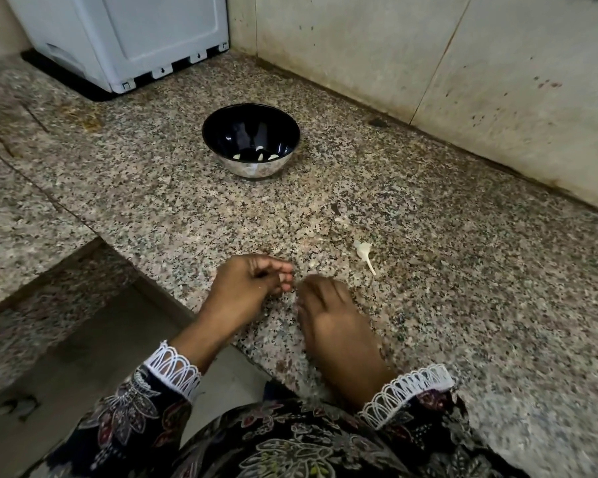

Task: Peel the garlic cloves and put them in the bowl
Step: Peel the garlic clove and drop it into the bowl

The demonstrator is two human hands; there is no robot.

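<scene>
Both hands are low at the near edge of the counter (428, 208), fingertips almost meeting, probably so skins drop on the stone and not on the floor. Left hand (247, 282) has fingers curled in with thumb and fingertips pinched together around something small; it is too hidden and blurred to name for sure, most likely a garlic clove or its skin. Right hand (328, 317) is palm down, motion-blurred, fingers bent toward the left fingertips; can't tell if it grips anything or just reaches for the same spot. Bowl (251, 141) sits further back, well apart from the hands, upright, near enough to reach; it holds a few peeled cloves (261, 154) lying flat on the bottom, pale, long axes roughly left-right across the bowl floor. To the right of the hands, apart from both, a garlic piece with stem (364, 250) lies on its side on the counter: fat end up-left toward the wall (463, 81), thin stem pointing down-right toward the counter edge, so long axis runs diagonal. Judged: peeling is midway, some cloves done, at least one piece left. White appliance (125, 39) stands at the back left corner.
</scene>
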